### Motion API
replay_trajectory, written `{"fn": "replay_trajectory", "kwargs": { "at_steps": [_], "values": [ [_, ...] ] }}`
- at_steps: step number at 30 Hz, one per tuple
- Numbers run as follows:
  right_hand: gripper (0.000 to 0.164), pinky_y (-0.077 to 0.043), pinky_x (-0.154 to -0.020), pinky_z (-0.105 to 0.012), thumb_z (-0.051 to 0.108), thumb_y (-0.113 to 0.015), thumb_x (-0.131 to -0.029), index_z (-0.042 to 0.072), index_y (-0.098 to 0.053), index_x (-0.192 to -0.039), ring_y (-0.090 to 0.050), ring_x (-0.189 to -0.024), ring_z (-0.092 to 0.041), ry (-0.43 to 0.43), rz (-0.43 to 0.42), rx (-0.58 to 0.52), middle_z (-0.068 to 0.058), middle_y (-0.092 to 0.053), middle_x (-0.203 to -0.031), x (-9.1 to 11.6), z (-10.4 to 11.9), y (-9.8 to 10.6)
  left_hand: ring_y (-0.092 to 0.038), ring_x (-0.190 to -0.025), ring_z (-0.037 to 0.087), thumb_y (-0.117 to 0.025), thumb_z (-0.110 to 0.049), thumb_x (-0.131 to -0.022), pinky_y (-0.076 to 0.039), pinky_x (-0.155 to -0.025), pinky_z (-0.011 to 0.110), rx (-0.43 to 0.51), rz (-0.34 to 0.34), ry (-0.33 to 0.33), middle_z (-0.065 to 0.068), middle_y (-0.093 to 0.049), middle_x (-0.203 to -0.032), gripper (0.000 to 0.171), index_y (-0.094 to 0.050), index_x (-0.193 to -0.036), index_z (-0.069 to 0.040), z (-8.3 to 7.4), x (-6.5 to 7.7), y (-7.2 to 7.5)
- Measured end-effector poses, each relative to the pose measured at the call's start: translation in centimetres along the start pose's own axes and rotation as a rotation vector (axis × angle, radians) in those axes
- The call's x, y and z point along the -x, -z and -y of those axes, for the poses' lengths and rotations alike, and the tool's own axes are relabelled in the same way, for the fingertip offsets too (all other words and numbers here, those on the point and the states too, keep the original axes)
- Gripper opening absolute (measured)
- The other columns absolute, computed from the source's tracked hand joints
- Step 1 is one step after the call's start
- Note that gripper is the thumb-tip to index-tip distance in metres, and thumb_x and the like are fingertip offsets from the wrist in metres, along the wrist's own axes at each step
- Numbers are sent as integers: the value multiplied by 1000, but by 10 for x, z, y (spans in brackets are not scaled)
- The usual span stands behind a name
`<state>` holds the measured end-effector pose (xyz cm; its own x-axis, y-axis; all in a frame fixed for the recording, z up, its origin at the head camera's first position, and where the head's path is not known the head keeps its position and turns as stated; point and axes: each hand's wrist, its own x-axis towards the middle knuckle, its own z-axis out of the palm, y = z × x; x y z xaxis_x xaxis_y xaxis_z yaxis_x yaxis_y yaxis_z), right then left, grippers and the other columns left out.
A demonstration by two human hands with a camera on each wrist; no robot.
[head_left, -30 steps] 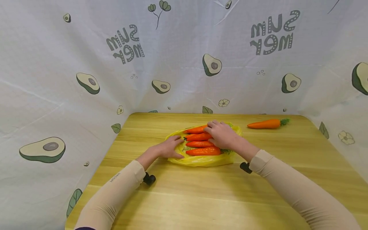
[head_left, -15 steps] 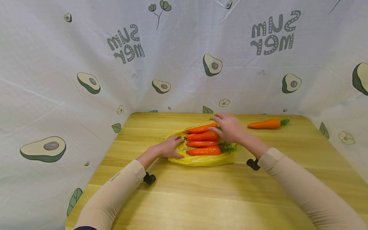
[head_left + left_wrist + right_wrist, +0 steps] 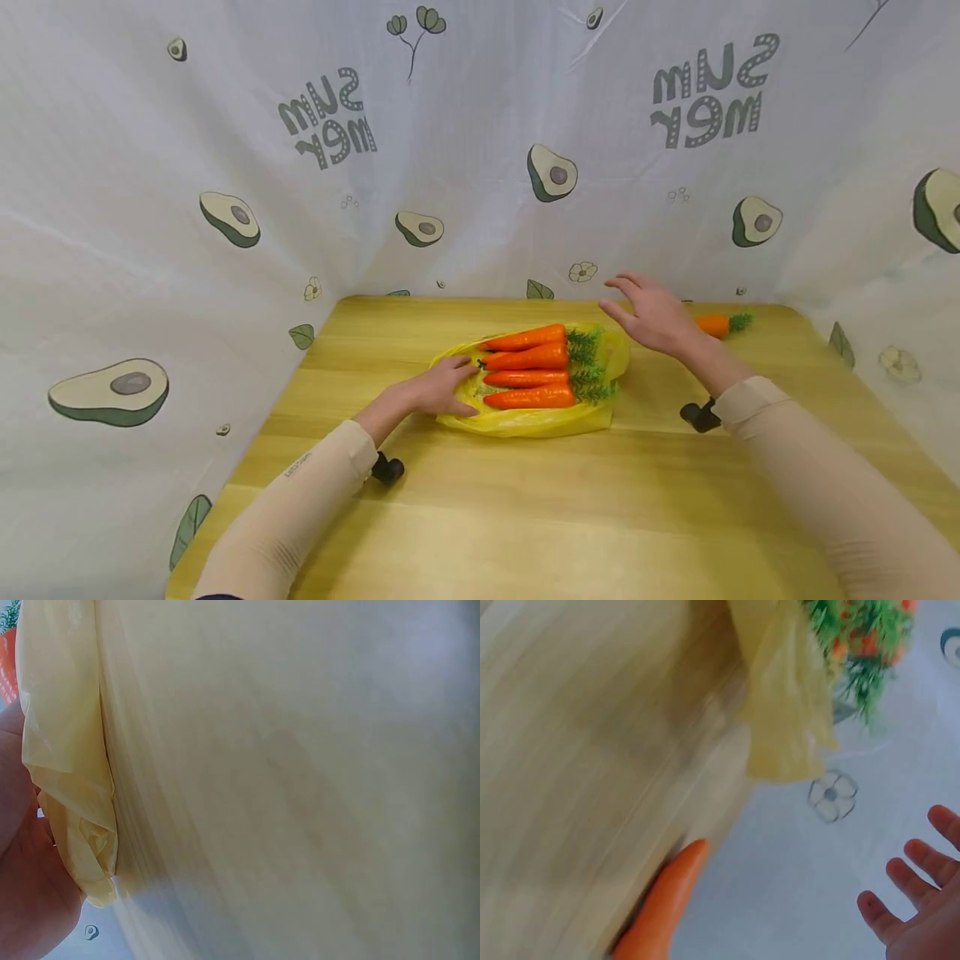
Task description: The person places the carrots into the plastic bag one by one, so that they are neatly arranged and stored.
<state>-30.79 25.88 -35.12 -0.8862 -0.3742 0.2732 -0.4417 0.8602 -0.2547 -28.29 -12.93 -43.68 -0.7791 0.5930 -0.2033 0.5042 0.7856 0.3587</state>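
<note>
Several orange carrots (image 3: 528,379) with green tops lie side by side in a yellow plastic bag (image 3: 525,423), tops toward the right. At the bag's left end, my left hand (image 3: 437,387) rests with thumb and fingers spread against its mouth, near the carrot tips. The left wrist view shows the bag film (image 3: 67,742) folded against this hand's palm; its fingertips are hidden there. Raised off the table to the right of the bag, my right hand (image 3: 654,315) has its fingers spread and holds nothing. Behind it lies a loose carrot (image 3: 712,325), partly covered by the hand.
Everything sits on a wooden table (image 3: 480,517). A white curtain (image 3: 480,167) printed with avocados encloses its back and sides. The bag's right end (image 3: 791,712) hangs loosely beyond the green tops in the right wrist view.
My right hand has come off the carrots in the bag and moved up and right, uncovering their green tops and now hiding part of the loose carrot. The left hand stays put.
</note>
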Motion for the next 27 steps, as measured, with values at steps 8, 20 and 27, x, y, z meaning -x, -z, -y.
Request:
{"fn": "replay_trajectory", "kwargs": {
  "at_steps": [8, 20, 27],
  "values": [
    [69, -27, -113, -67, 46, -56, -101, -1, -43, -149, -32, -141, -52, -87, 51, 17, -31, -34, -155, 4, -42, 5, -22, -152, 37, -73, -48, -90, -27, -122, 49, 14, 10, 4, 19, -21, -165, 83, -39, -155, -9, 1, -1, 3],
    [69, -28, -109, -71, 37, -63, -95, -6, -43, -145, -33, -134, -57, -174, 132, 49, -36, -34, -150, 16, -90, 4, -23, -152, 36, -74, -48, -89, -27, -122, 48, 21, 1, -2, 19, -21, -165, 84, -40, -155, -9, 0, 0, 0],
    [70, -30, -104, -73, 34, -66, -93, -6, -41, -146, -32, -133, -59, -222, 173, 25, -39, -32, -148, 22, -110, 0, -22, -152, 36, -74, -46, -90, -27, -121, 48, 7, -3, -5, 20, -22, -165, 83, -40, -154, -7, -1, 0, 1]
  ]
}}
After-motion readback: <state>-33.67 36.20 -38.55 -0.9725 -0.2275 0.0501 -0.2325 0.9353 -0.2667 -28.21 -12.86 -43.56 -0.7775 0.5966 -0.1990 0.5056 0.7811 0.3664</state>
